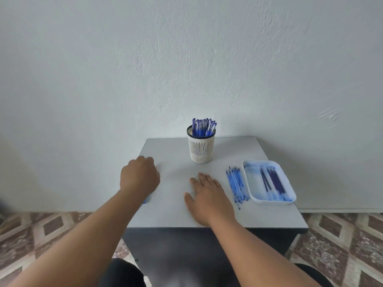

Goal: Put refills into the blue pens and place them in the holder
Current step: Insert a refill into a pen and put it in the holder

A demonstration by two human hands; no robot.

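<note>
Right hand was the one closer to the pens, no contest.

The pens (pixel 236 184) lay in a row just right of the right hand (pixel 208 198), long axes running front to back, refills (pixel 272 181) beyond in the tray (pixel 289 200). That hand sat flat, fingers spread, holding nothing. The left hand (pixel 139 176) was curled; what it gripped, couldn't tell. The holder (pixel 201 148) stood behind, already full-ish.

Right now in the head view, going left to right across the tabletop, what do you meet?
Left hand → pen holder → right hand → loose pen barrels → white tray holding refills.
</note>
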